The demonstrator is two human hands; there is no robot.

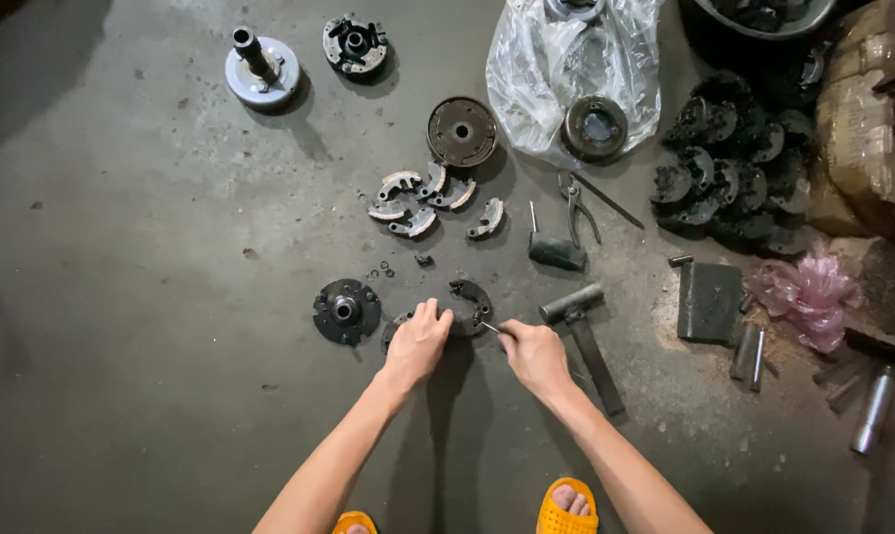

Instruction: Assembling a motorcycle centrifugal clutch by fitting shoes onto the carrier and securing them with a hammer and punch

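Pressing my left hand (417,342) flat, ungripped, on clutch shoe assembly (467,307); my right hand (534,354) pinches thin pick tool (490,327). Six removed shoes (423,203) lie beyond; this unit remains assembled.

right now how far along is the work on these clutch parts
Done: several loose shoes lie stripped on the floor. In hand: the left hand steadies a round clutch part while the right hand works a thin tool into it. Left: a dark pile of parts waits.

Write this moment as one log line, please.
left hand: pressing dark round part on floor | right hand: holding thin metal tool, tip at part | hammer: beside right hand
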